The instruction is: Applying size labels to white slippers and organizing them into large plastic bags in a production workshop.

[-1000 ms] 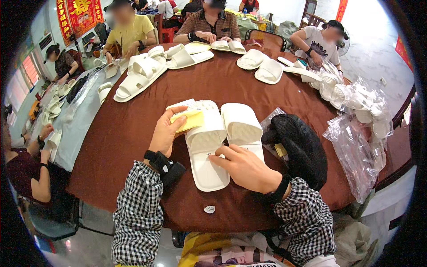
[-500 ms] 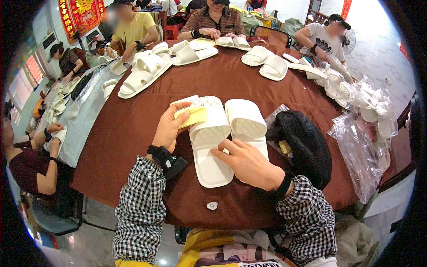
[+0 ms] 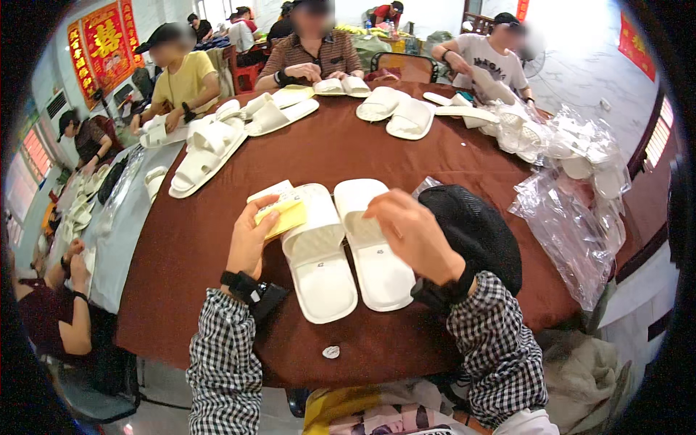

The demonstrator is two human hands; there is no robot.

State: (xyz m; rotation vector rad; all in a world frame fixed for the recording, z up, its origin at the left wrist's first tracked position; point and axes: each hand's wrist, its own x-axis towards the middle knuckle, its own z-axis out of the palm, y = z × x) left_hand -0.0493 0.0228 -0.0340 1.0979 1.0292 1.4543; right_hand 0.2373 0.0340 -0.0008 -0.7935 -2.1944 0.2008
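Here, left hand [image 3: 250,235] grip pinching yellow label [image 3: 284,215], right hand [image 3: 409,232] grip open above slipper [image 3: 373,243].

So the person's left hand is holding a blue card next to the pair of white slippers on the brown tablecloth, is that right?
Not quite: the card in the left hand is yellow, with a white one behind it, not blue. The head view shows it. The rest holds: it is beside the pair of white slippers on the brown tablecloth.
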